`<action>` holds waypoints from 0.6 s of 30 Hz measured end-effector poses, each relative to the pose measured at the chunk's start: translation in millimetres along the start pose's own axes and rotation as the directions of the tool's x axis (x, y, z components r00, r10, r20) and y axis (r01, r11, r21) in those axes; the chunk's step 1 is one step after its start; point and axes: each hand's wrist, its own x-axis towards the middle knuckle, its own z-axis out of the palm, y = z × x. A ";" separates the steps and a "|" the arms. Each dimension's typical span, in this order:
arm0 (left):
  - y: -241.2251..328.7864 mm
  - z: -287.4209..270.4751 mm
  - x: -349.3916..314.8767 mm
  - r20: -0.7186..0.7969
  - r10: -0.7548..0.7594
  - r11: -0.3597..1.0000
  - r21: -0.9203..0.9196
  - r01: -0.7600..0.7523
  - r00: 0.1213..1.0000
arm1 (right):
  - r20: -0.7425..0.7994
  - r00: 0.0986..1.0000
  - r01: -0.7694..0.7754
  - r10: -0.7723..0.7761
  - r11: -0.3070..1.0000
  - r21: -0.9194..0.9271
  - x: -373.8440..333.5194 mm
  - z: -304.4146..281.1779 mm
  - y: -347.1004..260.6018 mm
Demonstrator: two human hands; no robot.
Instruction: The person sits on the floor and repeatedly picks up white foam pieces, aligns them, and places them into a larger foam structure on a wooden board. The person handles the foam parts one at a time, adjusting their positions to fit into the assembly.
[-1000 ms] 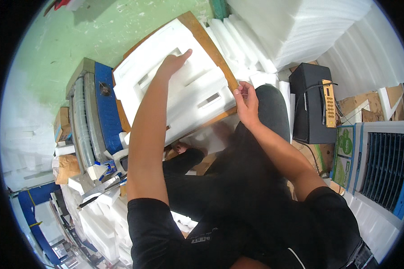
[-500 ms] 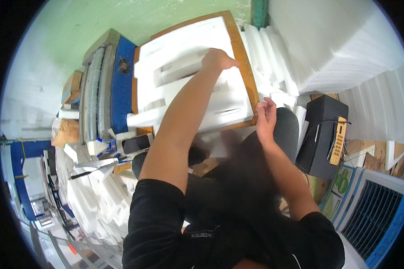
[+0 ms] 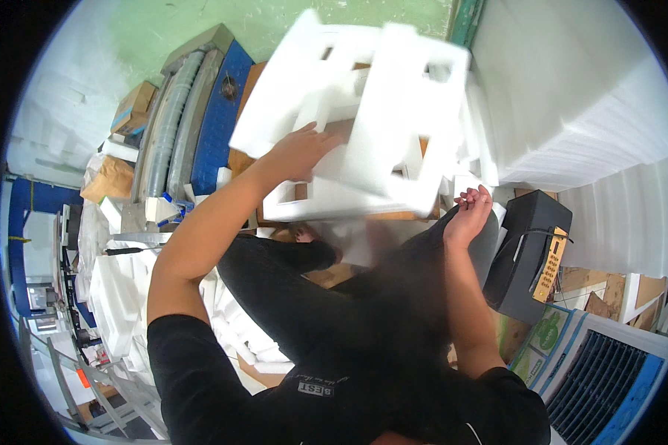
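Note:
A large white foam packing piece (image 3: 375, 122) with several rectangular cutouts is raised at a tilt above a wooden board (image 3: 252, 81), and its edges are slightly blurred. My left hand (image 3: 304, 152) reaches in from the left and grips the foam by a bar beside a cutout. Some of its fingertips go into the shaded opening. Over my right knee, my right hand (image 3: 467, 215) is raised palm up with loosely bent fingers and nothing visible in them. It is apart from the foam, just off its lower right corner.
Left of the board stands a blue-sided machine with grey rollers (image 3: 174, 122). Foam offcuts (image 3: 126, 297) are heaped at the left, near a black-handled knife (image 3: 126, 251). On my right are a black box with a gold panel (image 3: 527, 252), a vented cooler (image 3: 605, 386) and stacked foam sheets (image 3: 564, 96).
The foam piece has come up off the board and tilted, showing its cutouts. My left hand has shifted left and nearer to me. My right hand has moved slightly right and away from the board's edge.

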 end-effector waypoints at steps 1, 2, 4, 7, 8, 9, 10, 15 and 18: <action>-13.0 11.3 -11.1 -0.026 0.085 0.995 0.056 -0.083 0.996 | 0.010 1.000 0.001 -0.001 1.000 -0.027 -1.7 2.1 0.8; -24.3 20.1 -19.3 -0.028 0.141 0.985 0.108 -0.138 0.990 | 0.016 1.000 0.009 -0.008 0.998 -0.056 -2.0 3.8 0.3; -39.8 26.4 -30.7 -0.024 0.266 0.943 0.216 -0.255 0.964 | 0.044 0.997 0.071 -0.065 0.988 -0.138 3.0 -4.4 8.5; -67.7 38.5 -43.3 0.071 0.228 0.904 0.356 -0.238 0.971 | 0.113 0.975 0.214 -0.190 0.935 -0.281 -0.5 -10.1 15.5; -81.3 41.9 -49.3 0.096 0.202 0.891 0.396 -0.223 0.975 | 0.138 0.980 0.176 -0.144 0.949 -0.261 -9.1 -5.5 4.9; -98.0 44.1 -54.2 0.039 0.175 0.898 0.404 -0.175 0.984 | 0.145 0.972 0.221 -0.187 0.936 -0.275 -8.4 -7.7 7.2; -115.8 48.1 -58.4 -0.016 0.145 0.905 0.407 -0.126 0.989 | 0.153 0.962 0.262 -0.226 0.921 -0.290 -6.4 -9.6 11.3; -144.0 64.7 -53.8 -0.238 -0.059 0.917 0.370 0.147 0.969 | 0.214 0.935 0.355 -0.283 0.758 -0.547 -8.8 7.0 -3.9; -158.1 76.5 -49.7 -0.250 -0.306 0.949 0.001 0.316 0.919 | 0.330 0.915 0.401 -0.233 0.622 -0.672 -0.5 16.5 -17.6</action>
